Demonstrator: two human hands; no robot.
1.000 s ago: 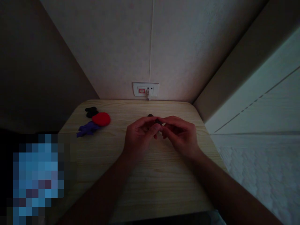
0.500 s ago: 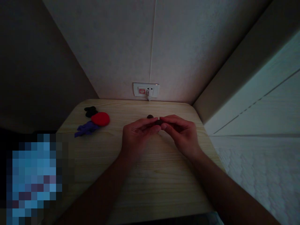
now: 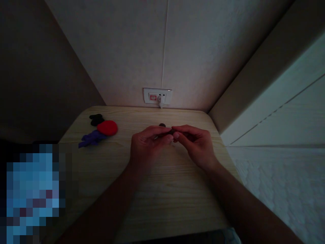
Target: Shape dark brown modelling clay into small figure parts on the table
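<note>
Over the middle of the table, my left hand (image 3: 149, 142) and my right hand (image 3: 195, 144) meet at the fingertips. Between them they pinch a small dark brown lump of modelling clay (image 3: 172, 131), mostly covered by the fingers. Just behind my left fingers lies a second dark brown lump (image 3: 162, 125), round and partly hidden. At the left back of the table a flat red clay disc (image 3: 107, 127) touches a purple clay piece (image 3: 92, 138) of uneven shape and a black clay piece (image 3: 96, 120).
The pale wooden table (image 3: 162, 203) has rounded back corners and stands against a wall. A white wall socket (image 3: 157, 96) with a plug in it sits just above its back edge. A blurred-out blue patch (image 3: 30, 189) covers the lower left. Light quilted fabric (image 3: 279, 186) lies at right.
My fingers shift around the dark brown lump; it showed more plainly half a second ago, and the left thumb and fingers have closed over it again. The other pieces stay put.
</note>
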